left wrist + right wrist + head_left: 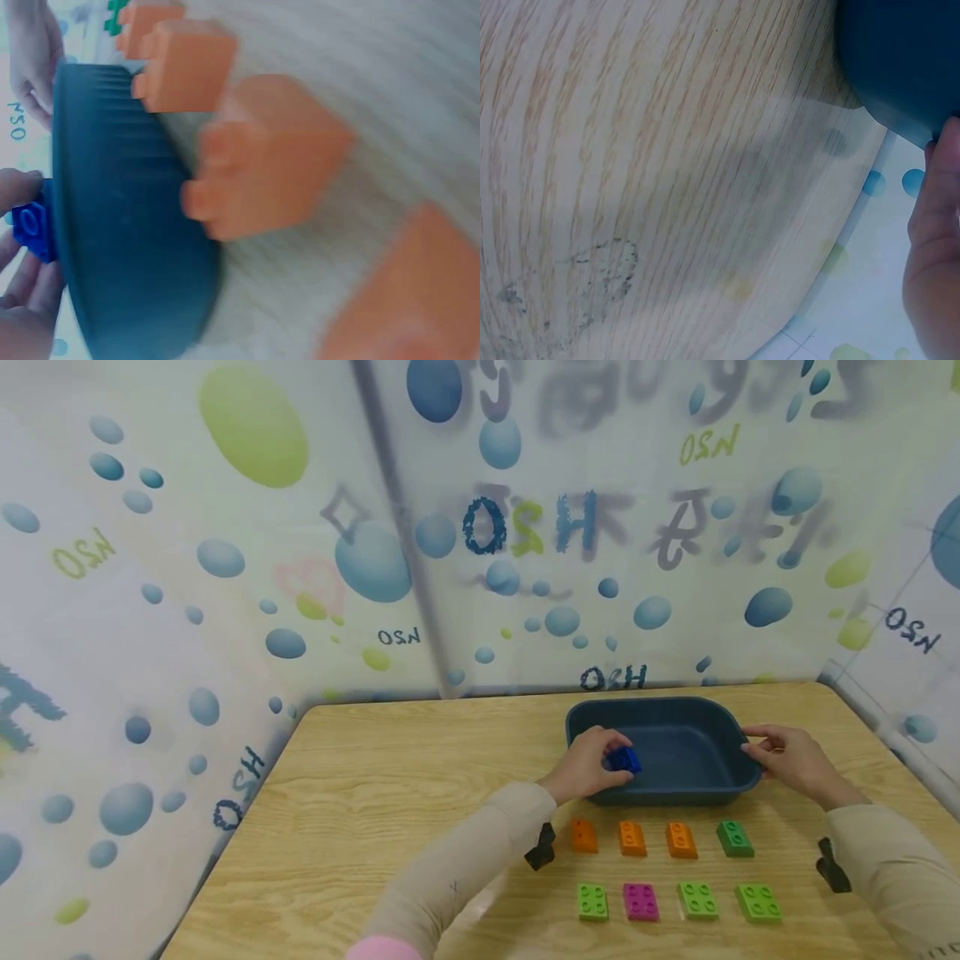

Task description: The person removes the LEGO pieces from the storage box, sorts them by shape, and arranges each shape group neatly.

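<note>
Near its left end, a dark blue plastic tub [675, 795] has my left hand [588, 766] over its rim. Thumb and fingers of that hand pinch a small blue toy brick [627, 760]. The left wrist view shows the same blue brick [31, 225] just past the tub's rim, a stud facing the camera. My right hand [797, 762] grips the tub's right rim between thumb and fingers. From the right wrist camera, the fingers [939, 195] appear against the tub's outer wall [900, 67].
In front of the tub stands a row of orange bricks [632, 839] ending in a green brick [736, 839]. A nearer row holds lime green bricks [698, 901] and a magenta brick [641, 902]. Behind the wooden table [360, 793] hangs a patterned curtain [525, 610].
</note>
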Tool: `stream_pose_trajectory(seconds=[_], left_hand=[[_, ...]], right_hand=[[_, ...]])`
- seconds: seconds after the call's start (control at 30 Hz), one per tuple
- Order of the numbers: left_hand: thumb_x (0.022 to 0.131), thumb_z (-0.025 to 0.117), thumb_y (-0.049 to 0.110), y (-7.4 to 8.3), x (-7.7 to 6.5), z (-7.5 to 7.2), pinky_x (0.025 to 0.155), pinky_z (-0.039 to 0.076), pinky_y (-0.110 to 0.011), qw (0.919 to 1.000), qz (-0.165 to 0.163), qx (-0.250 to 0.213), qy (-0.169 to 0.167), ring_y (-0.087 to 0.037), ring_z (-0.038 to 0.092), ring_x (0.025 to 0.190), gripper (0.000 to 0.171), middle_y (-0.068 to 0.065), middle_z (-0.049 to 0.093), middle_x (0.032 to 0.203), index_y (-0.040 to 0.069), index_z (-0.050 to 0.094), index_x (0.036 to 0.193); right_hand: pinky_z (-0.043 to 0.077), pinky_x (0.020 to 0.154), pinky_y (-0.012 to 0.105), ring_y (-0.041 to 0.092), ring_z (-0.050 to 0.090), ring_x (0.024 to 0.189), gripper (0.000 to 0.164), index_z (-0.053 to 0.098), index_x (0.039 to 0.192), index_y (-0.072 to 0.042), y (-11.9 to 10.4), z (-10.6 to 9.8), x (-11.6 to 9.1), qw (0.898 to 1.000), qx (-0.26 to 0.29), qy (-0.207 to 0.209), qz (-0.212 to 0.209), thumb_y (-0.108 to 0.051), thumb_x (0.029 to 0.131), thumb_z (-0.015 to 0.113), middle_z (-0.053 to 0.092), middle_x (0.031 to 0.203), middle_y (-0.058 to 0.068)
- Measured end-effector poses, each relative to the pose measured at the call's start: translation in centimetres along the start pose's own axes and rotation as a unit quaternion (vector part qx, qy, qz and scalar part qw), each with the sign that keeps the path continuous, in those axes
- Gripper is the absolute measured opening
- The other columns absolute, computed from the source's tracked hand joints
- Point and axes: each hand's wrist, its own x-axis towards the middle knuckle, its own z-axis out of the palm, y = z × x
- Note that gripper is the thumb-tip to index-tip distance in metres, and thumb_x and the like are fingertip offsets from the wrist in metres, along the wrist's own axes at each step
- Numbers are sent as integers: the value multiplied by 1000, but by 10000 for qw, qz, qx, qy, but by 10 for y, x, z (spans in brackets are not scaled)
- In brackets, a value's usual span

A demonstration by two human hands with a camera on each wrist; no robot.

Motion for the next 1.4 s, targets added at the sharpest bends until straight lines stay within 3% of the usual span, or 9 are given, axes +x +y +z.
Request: stream_pose_trajectory(seconds=[0.23,0.57,1.13,1.4], left_hand=[[79,68,19,-8,-20,1,80,43,-17,9962,169,-673,533,-9,49,89,37,-2,50,100,9,55,111],[78,68,17,-6,-49,-8,79,44,-19,9921,288,-985,719,-8,51,90,36,-3,52,103,8,55,110],[77,69,16,-6,-113,-12,75,48,-25,9845,472,-1685,140,-5,52,88,34,0,56,101,10,57,109],[78,68,16,-14,-145,-6,77,47,-24,9731,133,-2275,-347,-2,53,88,33,3,56,100,8,56,107]], right_hand=[[49,53,28,12,53,57,47,42,119,17,3,-1,-1,10000,-54,35,45,-20,91,50,59,82,18],[50,54,29,11,54,58,49,41,120,17,4,0,-2,10000,-6,6,4,-23,92,49,59,81,17],[50,53,29,10,54,55,44,40,120,19,-1,0,-2,10000,65,-4,-30,-14,92,49,59,80,18],[50,53,29,11,54,55,45,40,120,18,-1,0,-2,10000,39,-10,-40,-16,92,49,59,80,18]])
